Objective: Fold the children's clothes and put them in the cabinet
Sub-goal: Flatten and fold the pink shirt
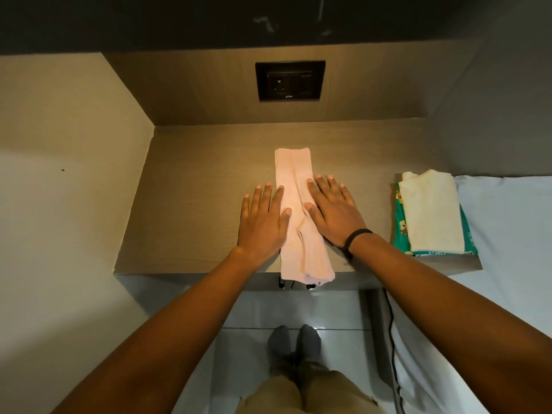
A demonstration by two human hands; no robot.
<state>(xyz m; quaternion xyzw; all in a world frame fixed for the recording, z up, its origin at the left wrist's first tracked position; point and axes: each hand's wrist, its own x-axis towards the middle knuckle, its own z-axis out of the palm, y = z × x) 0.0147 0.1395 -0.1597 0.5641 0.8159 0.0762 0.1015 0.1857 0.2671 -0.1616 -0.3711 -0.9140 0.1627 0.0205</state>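
Observation:
A pale pink child's garment (pixel 294 174) lies folded into a long narrow strip on the wooden desk (pixel 194 189), its near end hanging slightly over the front edge. My left hand (pixel 263 219) lies flat, fingers straight, on the desk at the strip's left edge, thumb on the cloth. My right hand (pixel 333 210) presses flat on the strip's right edge, a black band on its wrist. At the desk's right end sits a folded cream garment (pixel 430 210) stacked on a folded green printed garment (pixel 400 231). No cabinet is in view.
A black wall socket (pixel 289 80) is set in the wooden back panel above the desk. A bed with a pale sheet (pixel 507 234) adjoins the desk on the right. A beige wall (pixel 59 144) closes the left side. My feet (pixel 294 342) stand on the tiled floor below.

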